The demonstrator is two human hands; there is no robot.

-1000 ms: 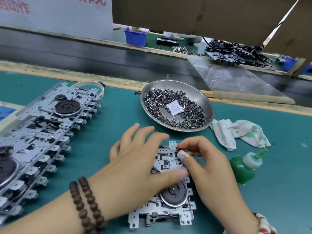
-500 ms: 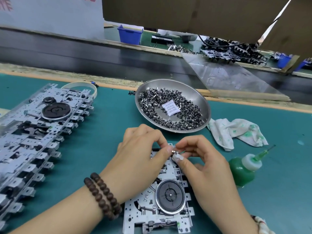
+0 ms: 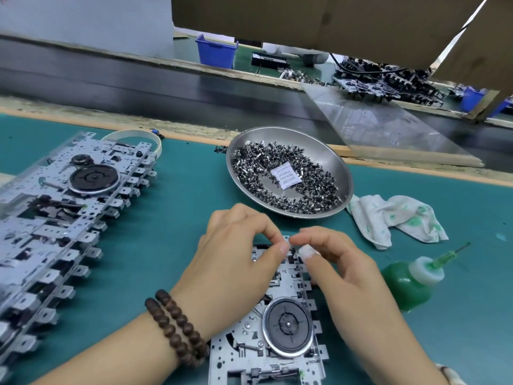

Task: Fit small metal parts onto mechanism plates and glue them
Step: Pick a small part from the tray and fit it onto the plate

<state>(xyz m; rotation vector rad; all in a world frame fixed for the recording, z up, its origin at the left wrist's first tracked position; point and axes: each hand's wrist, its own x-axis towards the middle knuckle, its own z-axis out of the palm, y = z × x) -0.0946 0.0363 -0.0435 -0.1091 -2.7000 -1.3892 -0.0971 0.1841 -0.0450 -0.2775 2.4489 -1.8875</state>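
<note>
At the far edge of the mechanism plate, both hands are meeting fingertip to fingertip. The left hand and the right hand are curling thumb and forefinger toward one another, seemingly pinching a small metal part between them; it is too tiny to make out clearly, so which hand is truly grasping it I cannot tell for sure. Holding it low over the plate's top corner is probably letting the fingers steer it into its seat while both palms are steadying the plate against the teal surface.

Beyond the hands, a steel dish is sitting near, keeping the loose parts within easy reach, a paper packet lying among them. The green glue bottle is lying on its side just beside the right hand, nozzle pointing away, with a stained rag behind it. A row of stacked plates is lying well to the left. Nothing is blocking the fitting spot.
</note>
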